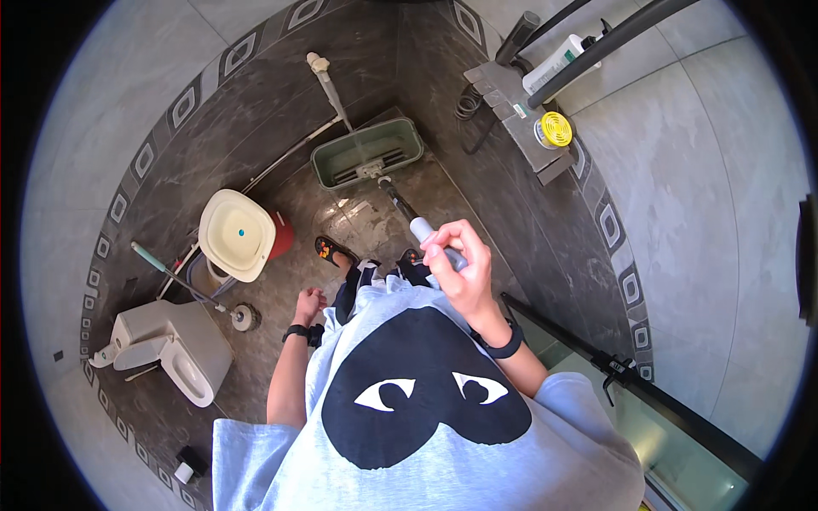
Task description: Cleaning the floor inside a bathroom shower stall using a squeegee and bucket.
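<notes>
Gripping a mop [399, 200] by its light grey handle end with the right hand [467, 277]; fingers and thumb wrapped round the grip, the shaft slanting away from the body; left hand [313, 303] hangs low on the other side, fingers partly curled and close together, nothing seen in them, palm hidden so cannot tell if it holds anything; mop head [371, 170] is at the grey-green rectangular bucket [410, 136], its flat plate lying low inside near the front wall; bucket stands on the dark floor by the far wall, pale tap pipe [335, 100] angled over it from above; a faint streak under the pipe end may be water, too unclear to confirm; done so far, judging by what shows: bucket placed under the outlet, mop brought into it; left: mop not yet out of the bucket, so the bucket stage looks unfinished; how wet or clean the pad is cannot be told, nor the water level; floor [348, 223] has shiny patches, possibly wet; red bucket with cream lid [242, 232], round-headed brush [245, 317] and toilet [189, 368] stand off to the left, untouched by either hand.
</notes>
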The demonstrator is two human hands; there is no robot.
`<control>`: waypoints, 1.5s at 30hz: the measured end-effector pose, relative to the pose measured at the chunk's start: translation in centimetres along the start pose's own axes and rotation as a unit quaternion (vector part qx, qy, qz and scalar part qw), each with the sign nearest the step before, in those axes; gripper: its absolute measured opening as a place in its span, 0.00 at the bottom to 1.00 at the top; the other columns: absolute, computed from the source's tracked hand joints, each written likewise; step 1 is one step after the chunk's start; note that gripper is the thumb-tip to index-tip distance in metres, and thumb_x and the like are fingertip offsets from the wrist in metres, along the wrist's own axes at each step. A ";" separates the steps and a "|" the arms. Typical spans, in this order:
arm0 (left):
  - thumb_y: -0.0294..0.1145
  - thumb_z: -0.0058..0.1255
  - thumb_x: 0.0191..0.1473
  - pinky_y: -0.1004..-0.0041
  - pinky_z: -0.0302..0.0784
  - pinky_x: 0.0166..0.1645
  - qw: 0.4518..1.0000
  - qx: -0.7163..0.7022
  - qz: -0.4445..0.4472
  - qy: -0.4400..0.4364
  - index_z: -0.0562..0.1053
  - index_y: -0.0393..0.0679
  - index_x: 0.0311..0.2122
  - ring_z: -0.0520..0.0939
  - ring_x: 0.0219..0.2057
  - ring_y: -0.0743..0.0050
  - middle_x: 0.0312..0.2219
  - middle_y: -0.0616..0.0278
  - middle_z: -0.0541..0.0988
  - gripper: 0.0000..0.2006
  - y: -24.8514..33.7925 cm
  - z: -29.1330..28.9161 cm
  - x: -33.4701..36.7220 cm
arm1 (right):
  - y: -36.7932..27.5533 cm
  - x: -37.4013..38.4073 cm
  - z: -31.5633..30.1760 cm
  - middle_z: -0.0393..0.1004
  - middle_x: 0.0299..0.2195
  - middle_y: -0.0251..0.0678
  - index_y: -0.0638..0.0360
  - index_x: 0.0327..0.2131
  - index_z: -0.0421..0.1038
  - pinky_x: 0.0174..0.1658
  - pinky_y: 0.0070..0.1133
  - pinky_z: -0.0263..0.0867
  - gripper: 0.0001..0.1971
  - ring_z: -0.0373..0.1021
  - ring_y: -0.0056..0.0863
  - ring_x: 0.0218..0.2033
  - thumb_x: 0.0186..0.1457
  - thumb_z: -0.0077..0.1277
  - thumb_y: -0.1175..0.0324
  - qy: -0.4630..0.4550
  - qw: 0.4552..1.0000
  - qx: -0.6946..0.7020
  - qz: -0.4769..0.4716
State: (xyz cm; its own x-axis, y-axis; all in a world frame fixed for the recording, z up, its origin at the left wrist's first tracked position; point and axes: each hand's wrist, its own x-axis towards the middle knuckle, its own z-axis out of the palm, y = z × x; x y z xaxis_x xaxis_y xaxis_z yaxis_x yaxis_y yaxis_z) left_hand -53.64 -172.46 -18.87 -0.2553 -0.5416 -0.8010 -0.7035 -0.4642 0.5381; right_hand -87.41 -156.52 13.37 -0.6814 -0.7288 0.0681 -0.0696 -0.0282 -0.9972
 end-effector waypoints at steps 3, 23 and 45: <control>0.24 0.38 0.55 0.68 0.77 0.31 0.999 -0.026 -0.006 -0.027 0.69 0.33 0.38 0.78 0.25 0.64 0.28 0.53 0.76 0.09 0.0 -0.9 0.8 | -0.2 -0.1 0.9 0.70 0.19 0.32 0.63 0.29 0.64 0.26 0.16 0.61 0.06 0.66 0.14 0.21 0.51 0.51 0.74 0.015 1.000 0.014 -0.002; 0.30 0.41 0.55 0.70 0.73 0.23 0.976 0.162 0.106 -0.094 0.70 0.34 0.41 0.77 0.21 0.69 0.24 0.56 0.76 0.12 15.8 -5.8 9.0 | -2.3 -2.4 0.7 0.71 0.33 0.36 0.60 0.27 0.71 0.46 0.26 0.60 0.06 0.66 0.33 0.40 0.45 0.58 0.73 -0.029 0.985 -0.169 0.033; 0.46 0.48 0.52 0.53 0.67 0.51 0.695 0.568 0.436 0.069 0.54 0.51 0.58 0.71 0.50 0.42 0.47 0.44 0.71 0.30 54.8 -7.1 27.4 | -2.6 -0.8 6.0 0.75 0.30 0.31 0.61 0.34 0.71 0.41 0.17 0.60 0.10 0.67 0.18 0.35 0.56 0.46 0.64 0.375 0.906 -0.064 0.185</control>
State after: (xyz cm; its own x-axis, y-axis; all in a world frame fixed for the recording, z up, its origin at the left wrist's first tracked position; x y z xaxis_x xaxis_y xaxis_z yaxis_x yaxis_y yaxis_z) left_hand -94.43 -217.70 -9.45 -0.9015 -0.3692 -0.2257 -0.4119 0.8920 0.1860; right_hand -82.27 -159.98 15.73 -0.9755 -0.0008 -0.2198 0.2132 0.2387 -0.9474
